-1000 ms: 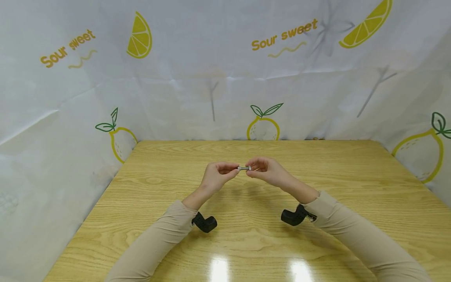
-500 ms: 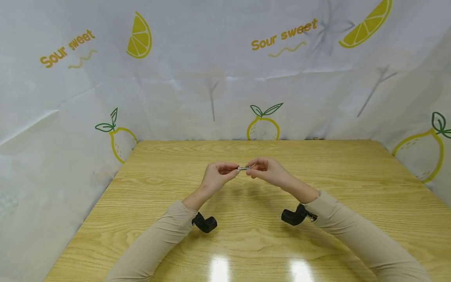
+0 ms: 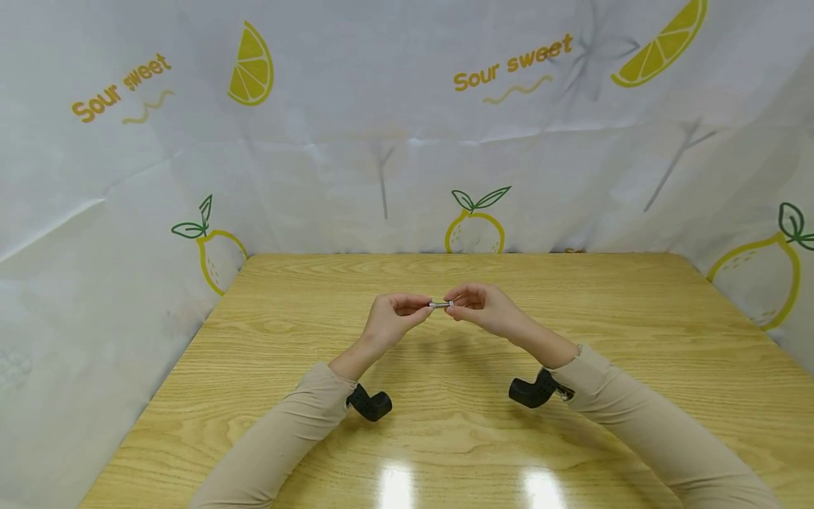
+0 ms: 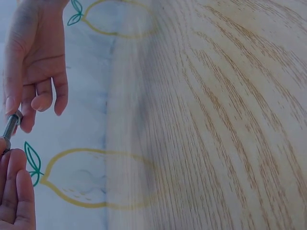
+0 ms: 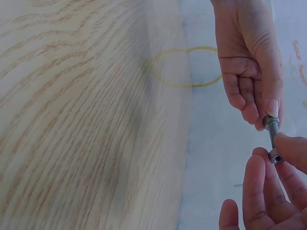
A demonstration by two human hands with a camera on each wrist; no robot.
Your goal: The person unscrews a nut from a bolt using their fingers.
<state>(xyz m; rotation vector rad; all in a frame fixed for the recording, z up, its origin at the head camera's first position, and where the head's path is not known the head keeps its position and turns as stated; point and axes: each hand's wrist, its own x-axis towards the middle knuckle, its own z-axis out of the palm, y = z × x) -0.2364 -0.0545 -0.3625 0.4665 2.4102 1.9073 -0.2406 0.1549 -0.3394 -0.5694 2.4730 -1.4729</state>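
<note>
My left hand (image 3: 389, 318) pinches one end of a silver bolt (image 3: 440, 305) between thumb and fingertips, above the table. The bolt lies about level, its threaded shank bridging the gap between the hands. On its other end is a hex nut (image 5: 276, 156), whose open hole faces out in the right wrist view. The thumb and fingertips of my right hand (image 3: 486, 309) pinch this nut. In the left wrist view the nut shows beneath the right thumb, and my left fingers hide the bolt's near end.
Below both hands spreads a wood-grain table (image 3: 445, 431). A white cloth (image 3: 331, 184) printed with lemons hangs behind it and along its sides. Black wrist mounts (image 3: 371, 404) stick out from both cuffs.
The fingertips of my right hand have shifted slightly at the nut, and the nut's tilt has varied. My left hand and both arms have stayed nearly still.
</note>
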